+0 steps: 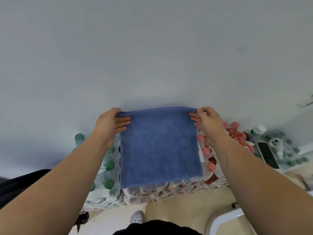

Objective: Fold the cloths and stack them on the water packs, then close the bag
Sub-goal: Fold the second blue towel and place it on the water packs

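A blue cloth (159,148) hangs folded in front of me, its doubled top edge stretched level. My left hand (111,126) grips the top left corner, fingers on the front face. My right hand (207,124) pinches the top right corner. Behind and below the cloth stand shrink-wrapped water packs: one with pink caps (210,168) and one with green caps (109,173). The cloth hides most of the pink-cap pack's top. No bag can be made out.
A pale wall fills the upper view. More capped bottles (288,150), a white-capped bottle (258,131) and a dark phone (268,155) lie at the right. Dark fabric (20,185) sits at the left. Beige floor, my white shoe (138,217) and a white rim (225,219) are below.
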